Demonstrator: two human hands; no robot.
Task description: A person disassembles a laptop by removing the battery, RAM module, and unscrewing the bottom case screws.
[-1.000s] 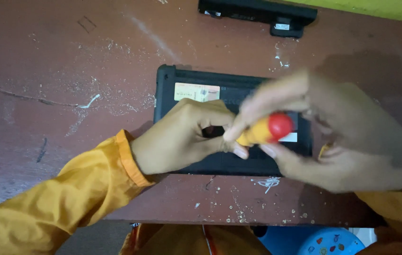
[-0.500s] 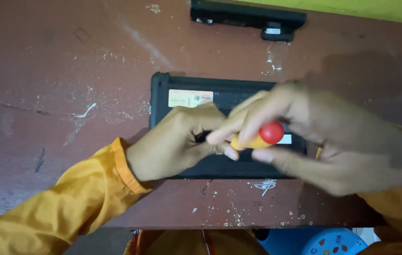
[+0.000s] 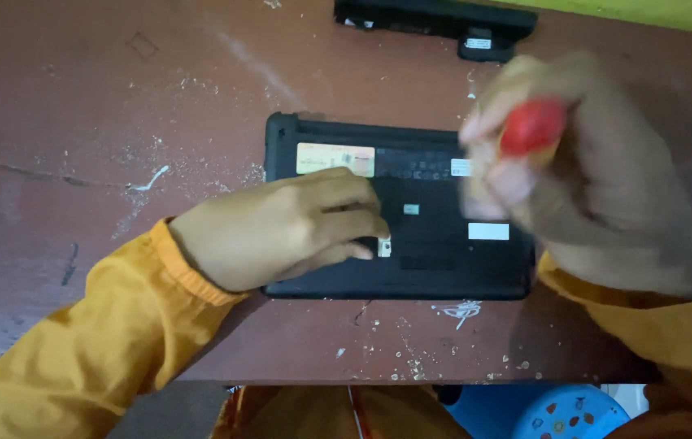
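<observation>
A black laptop point(image 3: 435, 244) lies bottom-up on the scratched reddish-brown table point(image 3: 118, 106). The left hand point(image 3: 281, 228) rests flat on the laptop's left half, fingers stretched out and loose, fingertips touching the panel near its middle, grasping nothing. The right hand point(image 3: 590, 179), blurred, hovers above the laptop's right end, fingers clenched around a screwdriver with a red-capped handle point(image 3: 531, 126). A black battery bar point(image 3: 435, 18) lies beyond the laptop's far edge. A blue stool point(image 3: 557, 410) shows below the table's near edge

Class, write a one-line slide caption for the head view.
Left hand rests on black laptop underside; right hand grips red-handled tool.
</observation>
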